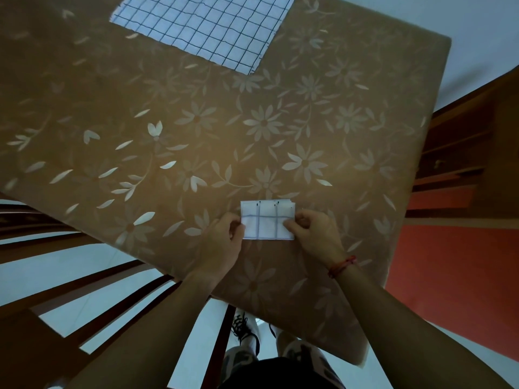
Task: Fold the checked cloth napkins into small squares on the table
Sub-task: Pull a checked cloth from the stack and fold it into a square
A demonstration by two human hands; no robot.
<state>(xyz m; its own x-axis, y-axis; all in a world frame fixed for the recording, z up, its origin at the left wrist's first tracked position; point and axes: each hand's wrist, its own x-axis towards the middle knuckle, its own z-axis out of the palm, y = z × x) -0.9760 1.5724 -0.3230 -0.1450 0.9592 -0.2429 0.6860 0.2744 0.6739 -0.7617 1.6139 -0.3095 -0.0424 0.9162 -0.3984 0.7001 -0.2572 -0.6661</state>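
Your left hand [222, 240] and right hand [311, 234] pinch opposite side edges of the folded napkin [266, 220], near table [140, 108] edge; flat napkin [205, 26] far.

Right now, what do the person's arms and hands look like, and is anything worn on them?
Both are bare: the left hand and the right hand show no gloves and no rings that I can see. No sleeves are in view on either arm. A thin red cord bracelet circles the right wrist; the left wrist carries nothing.
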